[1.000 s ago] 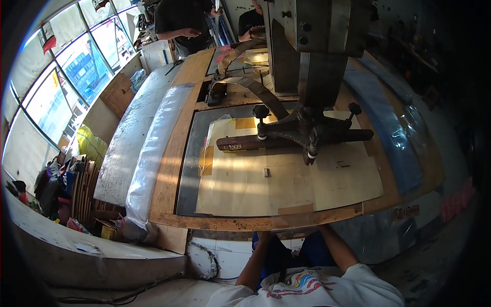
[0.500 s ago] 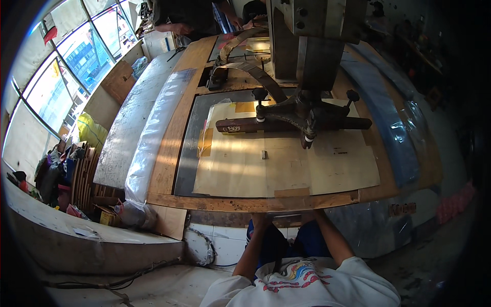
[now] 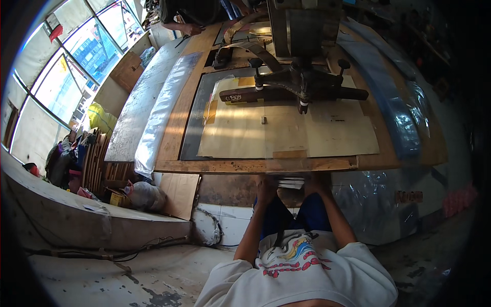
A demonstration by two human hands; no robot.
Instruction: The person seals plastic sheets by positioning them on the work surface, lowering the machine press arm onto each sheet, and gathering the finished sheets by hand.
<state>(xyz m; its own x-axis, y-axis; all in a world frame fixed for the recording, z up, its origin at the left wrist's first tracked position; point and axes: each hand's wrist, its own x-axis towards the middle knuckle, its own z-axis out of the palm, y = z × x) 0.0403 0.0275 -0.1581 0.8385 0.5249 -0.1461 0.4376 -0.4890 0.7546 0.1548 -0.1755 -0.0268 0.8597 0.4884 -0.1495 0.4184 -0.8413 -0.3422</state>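
Observation:
Just under the table's front edge, my left hand (image 3: pixel 266 189) and my right hand (image 3: pixel 317 183) are side by side in shadow. Between them shows a small stack of white, flat pieces (image 3: pixel 291 183). The fingers of both hands are too dark and hidden to make out, so I cannot tell whether either grips the stack. Clear film (image 3: pixel 287 165) overlaps the front edge above them. Beyond lies a pale yellowish board (image 3: pixel 240 138) with brown tape along its edges. Over its far part extends a dark metal press bar (image 3: pixel 337 93) on a bracket with knobs.
The wooden table frame (image 3: pixel 220 166) runs across in front of me. Long strips of clear plastic lie left (image 3: pixel 166 107) and right (image 3: pixel 388 97). A co-worker's hand (image 3: pixel 192 29) rests at the far left. Boards and bags (image 3: pixel 146 197) are piled at the left.
The view has tilted down, so the table sits higher in the picture. My hands show more below the table edge, and the white stack between them has come into sight.

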